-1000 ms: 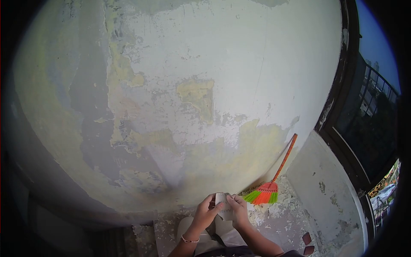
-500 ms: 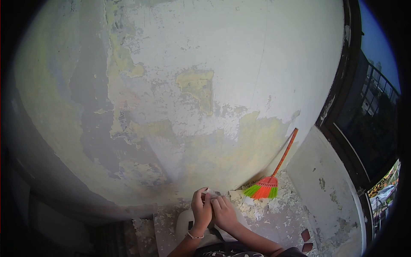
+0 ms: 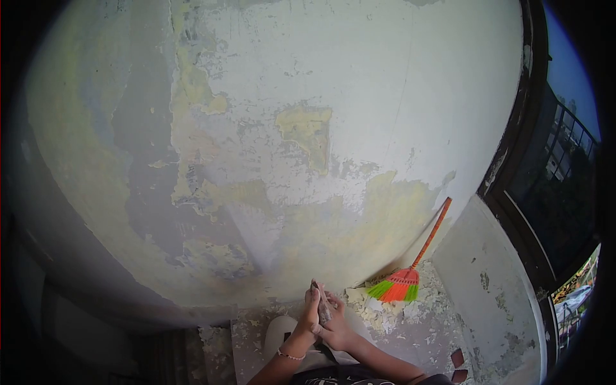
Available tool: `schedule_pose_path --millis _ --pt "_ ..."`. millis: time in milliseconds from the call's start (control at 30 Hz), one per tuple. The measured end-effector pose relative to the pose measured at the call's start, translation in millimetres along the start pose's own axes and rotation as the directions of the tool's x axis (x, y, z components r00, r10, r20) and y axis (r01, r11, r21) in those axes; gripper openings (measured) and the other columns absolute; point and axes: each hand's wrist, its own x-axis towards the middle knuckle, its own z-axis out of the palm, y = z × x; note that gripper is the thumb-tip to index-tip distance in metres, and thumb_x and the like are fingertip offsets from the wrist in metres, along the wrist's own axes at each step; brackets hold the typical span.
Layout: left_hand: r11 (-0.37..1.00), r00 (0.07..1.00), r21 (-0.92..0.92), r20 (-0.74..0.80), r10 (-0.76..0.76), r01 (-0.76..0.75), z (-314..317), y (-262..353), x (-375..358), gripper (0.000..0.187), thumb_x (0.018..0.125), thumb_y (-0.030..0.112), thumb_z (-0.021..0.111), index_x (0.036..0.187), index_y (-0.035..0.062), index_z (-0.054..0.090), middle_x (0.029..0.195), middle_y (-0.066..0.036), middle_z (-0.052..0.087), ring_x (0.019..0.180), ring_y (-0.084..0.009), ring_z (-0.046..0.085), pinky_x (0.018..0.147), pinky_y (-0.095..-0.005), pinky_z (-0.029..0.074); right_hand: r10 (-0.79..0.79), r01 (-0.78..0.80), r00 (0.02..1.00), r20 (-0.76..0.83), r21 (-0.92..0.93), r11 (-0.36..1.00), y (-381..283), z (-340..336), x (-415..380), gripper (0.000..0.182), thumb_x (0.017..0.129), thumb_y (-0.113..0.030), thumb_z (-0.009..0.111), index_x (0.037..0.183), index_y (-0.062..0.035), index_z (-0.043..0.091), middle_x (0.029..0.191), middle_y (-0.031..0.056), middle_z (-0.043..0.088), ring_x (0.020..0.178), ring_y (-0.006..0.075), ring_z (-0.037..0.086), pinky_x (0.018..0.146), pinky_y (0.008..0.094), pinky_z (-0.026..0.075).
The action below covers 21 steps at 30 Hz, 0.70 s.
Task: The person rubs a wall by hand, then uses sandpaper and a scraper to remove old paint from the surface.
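In front of my lap, my left hand [image 3: 309, 316] and my right hand [image 3: 337, 327] are together, low in the middle of the view. Between them is a thin, pale, dusty piece [image 3: 325, 309], too small and covered to name. A small dark tip shows above my left fingertips. My left fingers are upright and pressed together against the piece; my right fingers curl around its other side, with the thumb reaching toward my left wrist. Whitish dust marks my right fingers. A beaded bracelet [image 3: 292, 355] circles my left wrist.
A wall [image 3: 385, 115] with peeling paint rises ahead. An orange and green broom [image 3: 401, 282] leans in the corner above paint flakes [image 3: 385, 311] on the floor. Two dark red pieces [image 3: 458, 366] lie at lower right, near a low wall [image 3: 500, 289] beneath a dark window frame [image 3: 532, 237].
My hands have turned more upright around the pale piece, and my right fingers have moved from on top to its side. The view has shifted slightly left.
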Motion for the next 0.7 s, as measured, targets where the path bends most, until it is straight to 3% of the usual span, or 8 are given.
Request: schedule_pose_path --millis 67,167,267,400,467,567,633,700 --pt "0.98 0.997 0.19 -0.033 0.07 -0.062 12.7 1.3 -3.8 0.077 0.109 0.056 0.046 0.159 0.0028 0.02 0.145 -0.015 0.044 0.139 -0.0264 0.043 0.12 -0.0395 0.031 0.101 -0.093 0.995 -0.02 0.246 0.965 3.7 0.9 -0.3 0.094 0.105 -0.066 0.032 0.164 0.0048 0.018 0.17 0.0257 0.024 0.159 0.0339 0.019 0.123 0.0444 0.011" --pt "0.979 0.989 0.153 0.067 0.128 -0.137 -4.3 -26.2 13.9 0.08 0.108 0.057 0.046 0.16 0.0032 0.017 0.147 -0.015 0.04 0.138 -0.0258 0.041 0.12 -0.0405 0.03 0.246 -0.17 0.966 -0.081 0.521 0.837 -10.4 -2.3 11.7 0.075 0.112 -0.051 0.03 0.162 0.0035 0.027 0.167 0.0238 0.033 0.154 0.0311 0.029 0.124 0.0438 0.017" --pt "0.88 0.974 0.426 0.023 0.224 -0.212 2.2 -9.9 11.5 0.078 0.109 0.059 0.042 0.159 0.0026 0.021 0.139 -0.016 0.038 0.14 -0.0308 0.034 0.122 -0.0422 0.028 0.278 -0.12 0.943 -0.183 0.593 0.796 -18.1 0.2 16.5 0.059 0.115 -0.035 0.033 0.161 0.0023 0.032 0.164 0.0207 0.04 0.144 0.0307 0.045 0.12 0.0419 0.031" --pt "0.786 0.963 0.569 0.043 0.267 -0.243 -6.6 35.6 10.2 0.069 0.11 0.057 0.038 0.153 0.0026 0.038 0.123 -0.014 0.039 0.128 -0.0304 0.035 0.117 -0.0433 0.034 0.285 -0.086 0.936 -0.207 0.65 0.755 -30.5 -14.6 21.7 0.059 0.114 -0.032 0.038 0.157 0.0082 0.033 0.163 0.02 0.039 0.145 0.0317 0.046 0.119 0.0429 0.038" --pt "0.675 0.918 0.67 0.023 0.396 -0.308 -25.2 52.4 15.5 0.064 0.111 0.056 0.038 0.148 0.0042 0.046 0.119 -0.012 0.039 0.118 -0.0263 0.039 0.109 -0.0405 0.039 0.286 -0.046 0.916 -0.281 0.636 0.77 -44.3 -27.7 33.7 0.058 0.114 -0.028 0.038 0.158 0.0086 0.029 0.165 0.0223 0.036 0.146 0.034 0.045 0.119 0.0447 0.04" --pt "0.652 0.876 0.682 -0.035 0.48 -0.33 -36.9 83.6 8.9 0.06 0.111 0.054 0.037 0.144 0.0064 0.051 0.118 -0.01 0.04 0.108 -0.0215 0.043 0.098 -0.0363 0.042 -0.013 0.105 0.724 -0.69 0.092 0.99 -19.2 -41.1 72.0 0.059 0.113 -0.021 0.038 0.161 0.0083 0.021 0.166 0.0258 0.031 0.152 0.0411 0.035 0.122 0.0483 0.034" --pt "0.665 0.857 0.666 -0.073 0.51 -0.339 -43.9 94.5 5.9 0.057 0.111 0.052 0.036 0.143 0.0075 0.052 0.119 -0.009 0.04 0.105 -0.0192 0.045 0.093 -0.0349 0.043 -0.251 0.025 0.69 -0.679 -0.324 0.946 -2.9 -64.9 106.9 0.064 0.11 -0.018 0.043 0.162 0.0082 0.016 0.167 0.0295 0.026 0.154 0.0486 0.026 0.123 0.0509 0.032" --pt "0.651 0.83 0.67 -0.092 0.55 -0.357 -54.3 94.1 5.8 0.055 0.112 0.05 0.036 0.142 0.0083 0.053 0.119 -0.009 0.041 0.102 -0.0175 0.047 0.091 -0.0349 0.044 -0.394 0.086 0.731 -0.558 -0.497 0.863 2.8 -79.1 147.2 0.069 0.107 -0.022 0.05 0.162 0.0074 0.019 0.166 0.0304 0.027 0.154 0.0511 0.025 0.123 0.0513 0.03"
